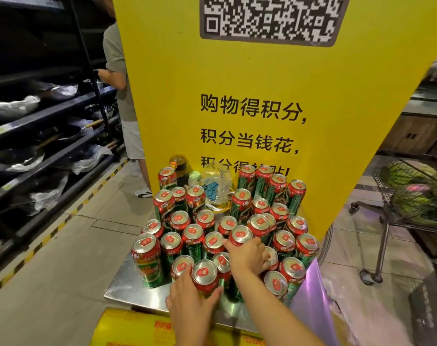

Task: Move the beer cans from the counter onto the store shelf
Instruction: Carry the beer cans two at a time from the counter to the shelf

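Note:
Several red-and-green beer cans with silver tops stand packed on a shiny metal counter (127, 283) in front of a yellow pillar. My left hand (190, 303) is wrapped around the nearest can (204, 275) at the counter's front edge. My right hand (248, 257) reaches further in and grips a taller-standing can (241, 235) in the middle of the group. Both cans are upright. The dark store shelf (50, 113) runs along the left side of the aisle.
A dark bottle (178, 168) and a crumpled clear plastic bag (216, 183) sit behind the cans against the yellow sign (237, 83). A person (122, 96) stands by the shelf. A wire cart of watermelons (412, 196) stands right. Yellow packaging (137, 328) lies below the counter.

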A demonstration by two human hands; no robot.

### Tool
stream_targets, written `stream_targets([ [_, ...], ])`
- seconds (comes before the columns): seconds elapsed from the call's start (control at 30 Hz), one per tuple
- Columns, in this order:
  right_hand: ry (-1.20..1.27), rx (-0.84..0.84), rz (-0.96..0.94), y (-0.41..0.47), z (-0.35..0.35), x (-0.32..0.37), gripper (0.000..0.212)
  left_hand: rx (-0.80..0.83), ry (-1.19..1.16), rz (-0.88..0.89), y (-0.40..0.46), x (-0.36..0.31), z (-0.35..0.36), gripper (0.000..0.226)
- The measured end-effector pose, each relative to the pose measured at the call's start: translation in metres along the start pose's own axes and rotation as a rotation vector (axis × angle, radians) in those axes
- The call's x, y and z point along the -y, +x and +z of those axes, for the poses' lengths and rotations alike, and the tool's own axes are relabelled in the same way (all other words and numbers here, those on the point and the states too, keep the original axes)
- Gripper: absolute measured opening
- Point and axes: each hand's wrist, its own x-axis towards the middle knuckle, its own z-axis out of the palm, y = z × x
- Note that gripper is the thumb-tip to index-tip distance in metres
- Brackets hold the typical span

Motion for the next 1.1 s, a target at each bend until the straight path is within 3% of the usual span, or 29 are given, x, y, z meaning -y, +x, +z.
stream_targets([
  [0.3, -0.031, -0.092, -0.059, 0.007, 0.001, -0.008, 0.074, -0.064, -0.008, 0.058, 0.006, -0.003, -0.003, 0.075],
  [0.63, 0.108, -0.235, -0.344, 0.009, -0.026, -0.004, 0.08, -0.108, -0.431, 0.125, 0.014, -0.027, -0.026, 0.062],
  [1.0, 0.598, -0.196, -0.538, 0.015, -0.109, 0.043, 0.054, -0.086, -0.861, 0.254, 0.022, -0.1, -0.093, 0.057],
  [1.1, 0.762, -0.1, -0.579, 0.011, -0.135, 0.055, 0.055, -0.054, -0.941, 0.3, 0.027, -0.117, -0.114, 0.055],
])
